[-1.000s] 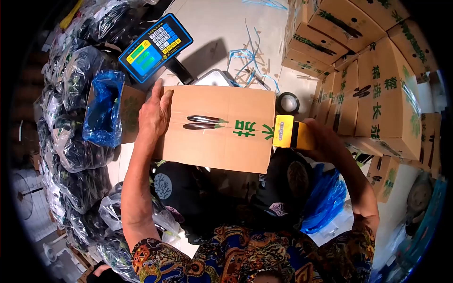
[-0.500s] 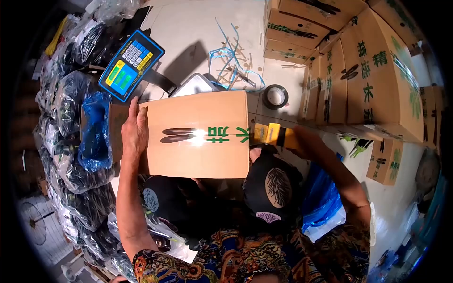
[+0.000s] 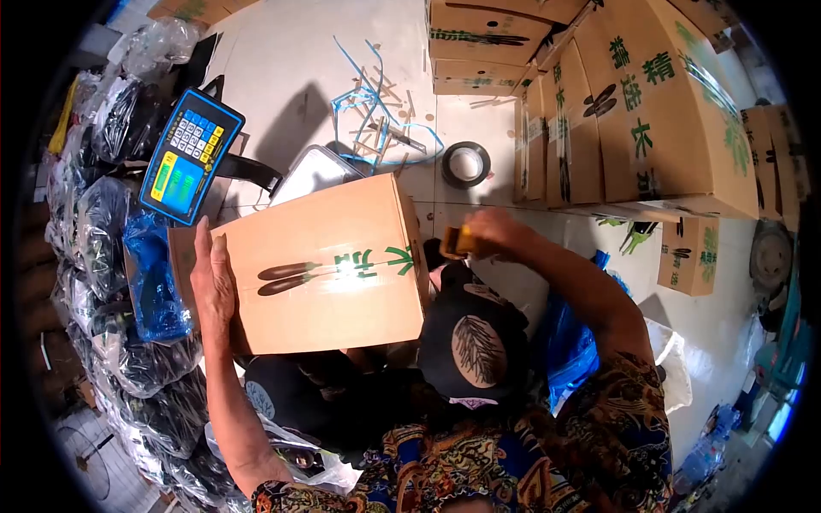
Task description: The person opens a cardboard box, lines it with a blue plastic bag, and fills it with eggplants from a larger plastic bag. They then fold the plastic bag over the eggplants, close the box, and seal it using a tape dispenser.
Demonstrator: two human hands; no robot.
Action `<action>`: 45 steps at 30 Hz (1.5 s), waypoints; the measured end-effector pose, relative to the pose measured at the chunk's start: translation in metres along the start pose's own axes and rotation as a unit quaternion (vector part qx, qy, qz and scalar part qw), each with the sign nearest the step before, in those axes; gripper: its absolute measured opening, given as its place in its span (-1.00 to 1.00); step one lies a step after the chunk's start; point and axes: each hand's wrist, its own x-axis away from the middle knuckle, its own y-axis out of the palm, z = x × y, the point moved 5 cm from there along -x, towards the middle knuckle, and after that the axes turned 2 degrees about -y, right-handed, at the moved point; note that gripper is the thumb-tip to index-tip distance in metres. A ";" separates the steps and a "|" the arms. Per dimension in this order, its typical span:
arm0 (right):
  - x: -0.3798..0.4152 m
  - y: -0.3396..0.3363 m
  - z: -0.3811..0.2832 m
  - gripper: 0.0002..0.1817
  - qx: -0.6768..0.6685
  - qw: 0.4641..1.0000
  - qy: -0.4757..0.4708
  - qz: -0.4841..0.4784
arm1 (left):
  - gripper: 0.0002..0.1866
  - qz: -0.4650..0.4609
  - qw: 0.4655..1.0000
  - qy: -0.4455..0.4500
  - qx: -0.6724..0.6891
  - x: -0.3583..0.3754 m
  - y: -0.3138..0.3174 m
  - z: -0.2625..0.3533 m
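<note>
A closed cardboard box point(image 3: 329, 316) with green characters and a dark printed vegetable picture lies across my knees, its top shiny with clear tape. My left hand point(image 3: 212, 278) lies flat against the box's left end, fingers stretched out and pointing up. Off the box's right end, my right hand point(image 3: 496, 232) is wrapped round a yellow-orange tool point(image 3: 458, 243), most of which the hand and shadow hide. The tool is close to the box's right edge; whether it touches cannot be told.
Behind the box stand a scale display point(image 3: 190, 154) and its pan point(image 3: 316, 171). A black tape roll point(image 3: 466, 164) and blue strapping point(image 3: 374, 101) lie on the floor. Cartons point(image 3: 654, 111) are stacked right, bagged goods point(image 3: 111, 282) piled left. A blue bag point(image 3: 573, 342) is by my right arm.
The view has shifted. The box now tilts, and its right end face shows more. My right hand and the tool have turned, and the tool's yellow face is now mostly out of sight.
</note>
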 end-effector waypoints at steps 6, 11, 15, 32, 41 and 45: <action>0.026 0.002 0.003 -0.36 -0.104 0.976 0.173 0.085 | -0.23 0.027 1.000 0.007 -0.005 -0.002 -0.003 0.001; -0.030 -0.103 -0.074 -0.43 -0.634 0.644 0.112 0.414 | -0.28 0.029 0.999 0.005 -0.013 0.000 0.001 0.003; -0.077 -0.102 -0.087 -0.45 -0.605 0.660 0.070 0.441 | -0.25 0.037 0.999 -0.017 -0.005 0.000 -0.005 -0.003; -0.119 -0.067 -0.064 -0.42 -0.891 0.449 0.020 0.067 | -0.21 -0.008 0.860 -0.220 0.461 0.015 -0.011 -0.167; -0.013 -0.255 -0.205 -0.74 -0.453 0.880 -0.130 0.056 | -0.17 -0.098 0.925 -0.135 0.341 0.015 -0.053 -0.072; -0.024 -0.204 -0.271 -0.88 -0.184 0.940 -0.263 0.113 | -0.03 -0.121 0.912 -0.065 0.386 0.030 -0.029 -0.015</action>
